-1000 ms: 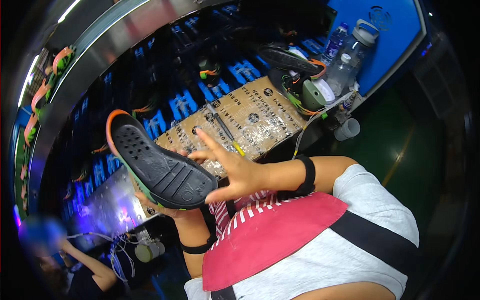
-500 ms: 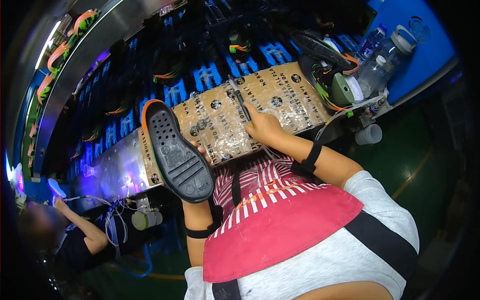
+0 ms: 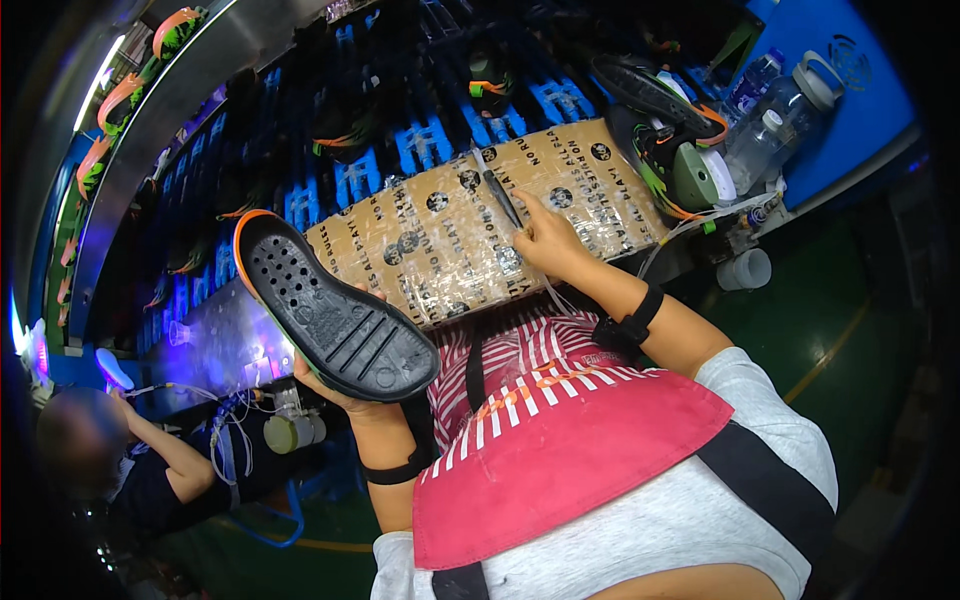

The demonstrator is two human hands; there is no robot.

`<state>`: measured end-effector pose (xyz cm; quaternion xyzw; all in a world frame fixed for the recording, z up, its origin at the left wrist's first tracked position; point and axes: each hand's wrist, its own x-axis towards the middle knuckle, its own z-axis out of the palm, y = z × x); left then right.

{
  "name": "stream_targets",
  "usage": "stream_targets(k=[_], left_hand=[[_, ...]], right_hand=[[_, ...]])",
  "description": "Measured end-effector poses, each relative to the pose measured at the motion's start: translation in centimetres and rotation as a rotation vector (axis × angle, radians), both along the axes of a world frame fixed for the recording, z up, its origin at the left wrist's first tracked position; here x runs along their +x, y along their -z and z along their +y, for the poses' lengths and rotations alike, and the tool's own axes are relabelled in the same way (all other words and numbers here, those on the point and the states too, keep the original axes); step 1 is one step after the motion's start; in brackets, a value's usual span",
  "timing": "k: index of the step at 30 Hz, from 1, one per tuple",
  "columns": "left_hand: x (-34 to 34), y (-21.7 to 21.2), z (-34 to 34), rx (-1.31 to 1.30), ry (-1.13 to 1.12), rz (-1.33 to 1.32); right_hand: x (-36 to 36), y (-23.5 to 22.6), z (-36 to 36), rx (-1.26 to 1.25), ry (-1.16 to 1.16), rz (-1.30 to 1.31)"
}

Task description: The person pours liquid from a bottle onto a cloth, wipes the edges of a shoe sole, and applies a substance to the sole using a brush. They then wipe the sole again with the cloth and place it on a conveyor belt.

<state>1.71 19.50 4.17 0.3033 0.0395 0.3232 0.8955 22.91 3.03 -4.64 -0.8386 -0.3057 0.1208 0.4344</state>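
My left hand (image 3: 335, 394) holds a black shoe sole (image 3: 330, 305) with an orange toe edge, its holed and ridged face turned up. Most of the fingers are hidden beneath it. Over the taped brown cardboard (image 3: 430, 240), my right hand (image 3: 552, 243) pinches the dark handle of a slim brush (image 3: 502, 198). The brush's pale tip points away from me, at the far edge of the cardboard. A gap separates the brush from the sole.
Beyond the cardboard runs a line of blue racks (image 3: 420, 148) carrying dark shoes. Bottles (image 3: 755, 150) and shoe parts (image 3: 660, 100) crowd the right end. A white cup (image 3: 745, 270) hangs at the near right edge. At left, another person's arm (image 3: 170, 450) raises a pale sole (image 3: 114, 370).
The sole has swung left at its toe and now lies more slantwise. My right hand and the brush have shifted slightly right.
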Motion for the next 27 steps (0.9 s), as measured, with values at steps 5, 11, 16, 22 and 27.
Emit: stream_targets(k=[5,11,16,22,27], left_hand=[[-0.4,-1.0,-1.3,0.024,-0.093,0.083],[-0.2,-1.9,-1.7,0.075,-0.202,0.243],[0.1,-1.9,-1.4,0.075,-0.259,0.29],[0.4,-1.9,-1.2,0.027,-0.214,0.321],[0.1,-1.4,-0.7,0.017,-0.224,0.339]], right_hand=[[0.3,1.0,-0.1,0.037,0.014,-0.05],[1.5,1.3,-0.1,0.175,0.026,0.286],[2.1,2.9,0.0,0.25,0.044,0.314],[1.8,2.1,-0.1,0.202,0.028,0.308],[1.4,1.2,0.0,0.142,0.03,0.224]])
